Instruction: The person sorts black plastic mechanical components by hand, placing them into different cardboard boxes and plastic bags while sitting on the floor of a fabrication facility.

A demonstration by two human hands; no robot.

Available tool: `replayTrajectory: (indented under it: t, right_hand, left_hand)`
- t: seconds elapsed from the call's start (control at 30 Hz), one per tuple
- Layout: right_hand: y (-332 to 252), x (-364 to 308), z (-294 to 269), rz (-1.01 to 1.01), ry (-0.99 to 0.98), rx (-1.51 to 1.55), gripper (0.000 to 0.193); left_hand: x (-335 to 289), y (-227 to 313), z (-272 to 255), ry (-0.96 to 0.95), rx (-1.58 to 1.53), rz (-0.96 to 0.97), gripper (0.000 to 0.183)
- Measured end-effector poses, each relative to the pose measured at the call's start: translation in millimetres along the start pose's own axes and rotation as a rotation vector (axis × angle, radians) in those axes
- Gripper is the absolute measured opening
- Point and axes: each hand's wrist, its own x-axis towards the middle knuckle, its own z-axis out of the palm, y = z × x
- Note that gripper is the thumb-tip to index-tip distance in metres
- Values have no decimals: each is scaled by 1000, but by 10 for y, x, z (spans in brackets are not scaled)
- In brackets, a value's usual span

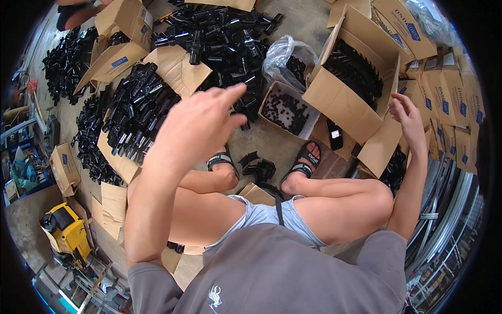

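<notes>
My left hand [201,118] is raised in front of me, its index finger stretched out and its thumb apart, with nothing seen in it. Beneath and beyond it lies a heap of glossy black plastic parts [230,44] on the floor. My right hand [410,119] hangs beside the right edge of an open cardboard carton [342,102], fingers loosely bent and apart; whether a fingertip touches the carton is unclear. Inside that carton are rows of black parts [353,73]. Between the hands stands a small box [285,110] holding many little black pieces.
A clear plastic bag [280,55] adjoins the small box. A black phone [334,135] lies below the carton. Another heap of black parts [138,107] is at left, near a yellow machine [70,230]. Stacked cartons [444,97] and metal bars [444,220] line the right.
</notes>
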Motion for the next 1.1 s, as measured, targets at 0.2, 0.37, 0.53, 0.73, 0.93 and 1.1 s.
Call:
replayTrajectory:
  t: [0.2,0.37,0.53,0.73,0.93,1.1]
  right_hand:
    - [-861,-483,628,-216,-238,-38,33]
    - [-738,-753,1201,-244,-627,-397,37]
    - [-288,-284,1305,-75,-616,-424,43]
    - [971,1102,1043,75,223,-534,48]
    - [1991,1886,622,618,244,-363,68]
    - [2134,2224,838,751,172,-340,72]
  left_hand:
    - [-161,124,135,-361,-4,145,57]
    - [-164,109,311,-378,56,190,56]
    - [-335,125,418,-290,41,243,53]
    - [-320,385,580,-195,-5,313,59]
    - [-221,490,559,-283,91,277,59]
    - [-26,531,579,-388,130,240,62]
